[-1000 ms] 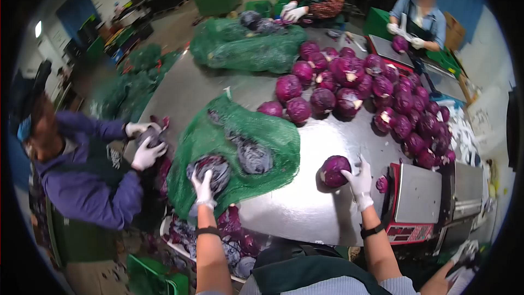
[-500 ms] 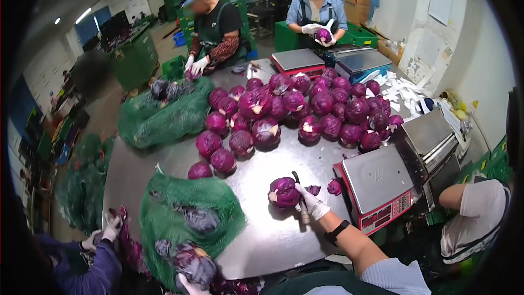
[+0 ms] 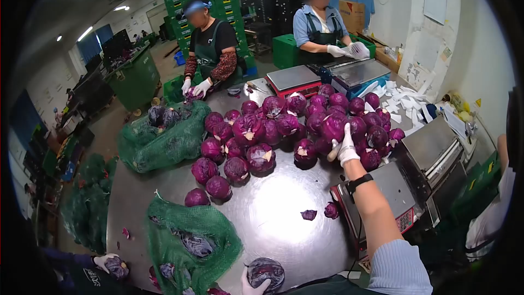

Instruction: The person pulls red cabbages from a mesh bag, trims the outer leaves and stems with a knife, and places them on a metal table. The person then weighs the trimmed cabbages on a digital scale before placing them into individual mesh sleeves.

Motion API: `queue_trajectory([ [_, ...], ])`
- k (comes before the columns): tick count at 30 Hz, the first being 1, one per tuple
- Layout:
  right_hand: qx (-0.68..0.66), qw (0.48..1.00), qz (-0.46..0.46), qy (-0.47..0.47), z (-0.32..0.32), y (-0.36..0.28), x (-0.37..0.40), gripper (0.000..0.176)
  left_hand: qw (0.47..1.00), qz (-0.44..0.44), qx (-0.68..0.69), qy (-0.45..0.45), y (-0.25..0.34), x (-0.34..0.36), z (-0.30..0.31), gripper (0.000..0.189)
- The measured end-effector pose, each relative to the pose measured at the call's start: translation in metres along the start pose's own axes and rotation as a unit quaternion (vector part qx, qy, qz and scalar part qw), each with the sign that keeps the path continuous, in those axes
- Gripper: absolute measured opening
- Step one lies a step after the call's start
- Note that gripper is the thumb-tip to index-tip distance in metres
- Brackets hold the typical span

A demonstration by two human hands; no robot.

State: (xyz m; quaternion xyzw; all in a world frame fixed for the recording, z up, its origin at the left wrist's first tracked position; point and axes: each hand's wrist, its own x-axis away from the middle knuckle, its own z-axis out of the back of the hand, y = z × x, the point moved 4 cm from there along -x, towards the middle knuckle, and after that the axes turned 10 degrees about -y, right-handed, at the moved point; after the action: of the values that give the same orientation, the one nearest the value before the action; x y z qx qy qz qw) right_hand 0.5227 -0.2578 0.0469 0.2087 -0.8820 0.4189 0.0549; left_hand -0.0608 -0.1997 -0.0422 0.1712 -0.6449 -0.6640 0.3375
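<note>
My right hand [image 3: 345, 148], white-gloved with a black wristband, holds a peeled purple cabbage [image 3: 333, 127] at the pile's right part; a knife handle [image 3: 333, 151] shows between its fingers. Near the bottom edge, my left hand [image 3: 254, 284], also gloved, is wrapped round the lower left of a dull purple cabbage [image 3: 266, 274]. Many glossy purple cabbages [image 3: 261, 157] lie across the steel table [image 3: 284, 207]. To the left of my left hand lies a green mesh bag [image 3: 218, 229] with unpeeled cabbages inside.
Red scales [image 3: 376, 186] stand right, beside my right forearm. Another green mesh bag [image 3: 164, 142] lies far left. Two people [image 3: 213, 49] [image 3: 322, 27] work across the table. A gloved hand [image 3: 103, 263] holds a cabbage at lower left. White strips [image 3: 406, 101] lie back right.
My right hand has moved up to the pile with the peeled cabbage. My left hand has brought the dull cabbage rightward, away from the mesh bag. The person at back right no longer holds a cabbage.
</note>
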Motion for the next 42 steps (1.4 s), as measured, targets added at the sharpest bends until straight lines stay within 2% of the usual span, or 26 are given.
queue_trajectory([
  [2, -0.031, 0.999, 0.004, 0.023, 0.003, -0.005, -0.02, 0.065, 1.0, 0.018, -0.017, 0.01, 0.0, -0.004, -0.001, 0.078],
  [5, 0.024, 0.999, 0.028, -0.032, -0.002, -0.003, -0.02, 0.065, 0.997, 0.078, -0.018, 0.019, -0.031, -0.007, 0.016, 0.071],
  [7, 0.079, 0.988, -0.022, -0.131, -0.019, 0.005, 0.004, 0.064, 0.988, 0.125, -0.064, 0.057, -0.03, -0.001, 0.027, 0.067],
  [8, 0.115, 0.977, -0.051, -0.173, -0.021, 0.015, 0.017, 0.061, 0.98, 0.095, -0.163, 0.068, -0.031, -0.002, 0.033, 0.067],
  [9, 0.152, 0.961, -0.086, -0.214, -0.031, 0.024, 0.046, 0.058, 0.96, 0.071, -0.26, 0.078, -0.033, 0.004, 0.037, 0.067],
  [10, 0.219, 0.938, -0.098, -0.251, -0.041, 0.031, 0.083, 0.051, 0.969, 0.045, -0.226, 0.087, 0.044, 0.011, 0.021, 0.081],
  [11, 0.259, 0.919, -0.115, -0.273, -0.039, 0.051, 0.114, 0.048, 0.938, -0.004, -0.335, 0.087, 0.084, 0.01, 0.013, 0.081],
  [12, 0.276, 0.895, -0.185, -0.298, -0.036, 0.071, 0.157, 0.047, 0.935, -0.029, -0.351, 0.048, 0.101, 0.008, 0.006, 0.082],
  [13, 0.29, 0.864, -0.253, -0.326, -0.03, 0.091, 0.197, 0.046, 0.894, -0.024, -0.447, 0.0, 0.094, 0.004, 0.0, 0.085],
  [16, 0.322, 0.796, -0.363, -0.361, 0.004, 0.141, 0.289, 0.041, 0.905, 0.012, -0.425, 0.006, 0.083, 0.004, -0.009, 0.091],
  [17, 0.317, 0.782, -0.378, -0.382, 0.008, 0.145, 0.315, 0.039, 0.885, 0.002, -0.465, 0.015, 0.084, 0.005, -0.012, 0.093],
  [19, 0.27, 0.792, -0.427, -0.344, 0.028, 0.153, 0.353, 0.039, 0.884, 0.014, -0.467, 0.024, 0.078, 0.008, -0.013, 0.099],
  [21, 0.321, 0.784, -0.412, -0.336, 0.033, 0.147, 0.382, 0.041, 0.889, 0.014, -0.458, 0.02, 0.073, 0.01, -0.011, 0.102],
  [23, 0.352, 0.757, -0.377, -0.401, 0.053, 0.15, 0.399, 0.041, 0.893, 0.004, -0.45, 0.013, 0.072, 0.009, -0.009, 0.105],
  [24, 0.439, 0.687, -0.383, -0.435, 0.044, 0.142, 0.399, 0.041, 0.901, 0.032, -0.433, -0.002, 0.071, 0.008, -0.008, 0.107],
  [25, 0.441, 0.689, -0.381, -0.431, 0.049, 0.146, 0.395, 0.041, 0.907, 0.061, -0.416, -0.017, 0.07, 0.008, -0.007, 0.108],
  [26, 0.547, 0.648, -0.165, -0.503, 0.047, 0.148, 0.385, 0.041, 0.898, 0.053, -0.437, -0.014, 0.072, 0.006, -0.009, 0.109],
  [27, 0.619, 0.564, 0.062, -0.543, 0.035, 0.142, 0.384, 0.042, 0.899, 0.05, -0.435, -0.015, 0.071, 0.004, -0.011, 0.109],
  [29, 0.652, 0.55, 0.029, -0.522, 0.026, 0.144, 0.386, 0.034, 0.904, 0.047, -0.425, -0.007, 0.068, 0.0, -0.016, 0.109],
  [30, 0.704, 0.491, -0.03, -0.513, 0.028, 0.153, 0.386, 0.028, 0.898, -0.001, -0.439, 0.017, 0.069, -0.001, -0.018, 0.107],
  [31, 0.749, 0.427, -0.09, -0.499, 0.032, 0.162, 0.386, 0.023, 0.899, -0.001, -0.438, 0.013, 0.07, -0.002, -0.019, 0.107],
  [33, 0.76, 0.421, -0.086, -0.488, 0.032, 0.181, 0.38, 0.02, 0.908, 0.039, -0.416, 0.018, 0.067, -0.003, -0.02, 0.102],
  [35, 0.77, 0.413, -0.074, -0.48, 0.032, 0.181, 0.374, 0.017, 0.912, 0.017, -0.408, 0.035, 0.068, -0.006, -0.019, 0.099],
  [38, 0.733, 0.436, -0.072, -0.518, 0.031, 0.161, 0.382, 0.017, 0.923, 0.009, -0.383, 0.033, 0.065, -0.004, -0.015, 0.098],
  [40, 0.746, 0.388, -0.134, -0.524, 0.03, 0.153, 0.386, 0.017, 0.918, -0.003, -0.396, 0.031, 0.064, -0.006, -0.013, 0.099],
  [42, 0.747, 0.405, -0.12, -0.514, 0.042, 0.177, 0.378, 0.017, 0.916, -0.011, -0.4, 0.039, 0.06, -0.006, -0.014, 0.098],
])
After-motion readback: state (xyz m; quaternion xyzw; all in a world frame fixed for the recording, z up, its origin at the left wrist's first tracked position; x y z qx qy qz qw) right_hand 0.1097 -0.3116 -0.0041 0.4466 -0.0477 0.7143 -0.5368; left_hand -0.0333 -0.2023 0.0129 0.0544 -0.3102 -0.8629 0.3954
